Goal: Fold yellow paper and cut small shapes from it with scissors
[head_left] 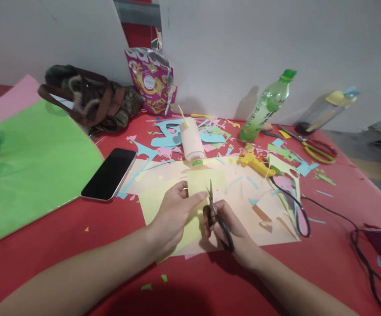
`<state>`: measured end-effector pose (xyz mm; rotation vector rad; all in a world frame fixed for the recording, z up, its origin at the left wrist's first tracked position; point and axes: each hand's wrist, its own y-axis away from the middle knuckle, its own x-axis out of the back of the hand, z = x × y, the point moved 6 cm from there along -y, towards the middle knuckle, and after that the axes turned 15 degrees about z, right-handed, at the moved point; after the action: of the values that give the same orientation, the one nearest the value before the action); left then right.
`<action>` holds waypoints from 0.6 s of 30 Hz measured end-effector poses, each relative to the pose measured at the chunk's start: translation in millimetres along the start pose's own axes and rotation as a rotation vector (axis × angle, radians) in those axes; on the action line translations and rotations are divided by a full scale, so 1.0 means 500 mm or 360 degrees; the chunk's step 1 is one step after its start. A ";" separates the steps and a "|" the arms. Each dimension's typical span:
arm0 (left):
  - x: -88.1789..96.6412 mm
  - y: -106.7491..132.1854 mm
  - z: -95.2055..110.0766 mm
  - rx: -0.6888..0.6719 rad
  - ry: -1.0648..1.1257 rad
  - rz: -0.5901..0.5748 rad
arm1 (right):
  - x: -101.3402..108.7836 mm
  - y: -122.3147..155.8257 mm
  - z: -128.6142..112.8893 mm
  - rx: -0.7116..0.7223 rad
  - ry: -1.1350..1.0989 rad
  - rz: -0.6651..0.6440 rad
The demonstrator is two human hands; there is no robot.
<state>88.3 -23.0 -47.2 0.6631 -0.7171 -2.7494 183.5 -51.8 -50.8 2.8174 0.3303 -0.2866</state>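
My left hand pinches a small yellow paper piece and holds it above the table. My right hand grips black-handled scissors, whose blades point up into the paper's right edge. Under both hands lie peach and yellow paper sheets on the red table.
A black phone lies to the left beside a large green sheet. A glue bottle, paper scraps, a yellow tool, a green drink bottle, red-yellow scissors, a brown bag, a snack packet and a black cable surround them.
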 end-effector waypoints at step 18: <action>-0.002 -0.003 0.015 -0.0011 -0.0038 -0.0016 | 0.000 0.000 -0.001 0.0008 -0.0020 0.0006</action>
<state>85.6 -18.2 -41.9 0.6347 -0.7114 -2.7721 183.6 -51.6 -50.6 2.8194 0.3221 -0.3050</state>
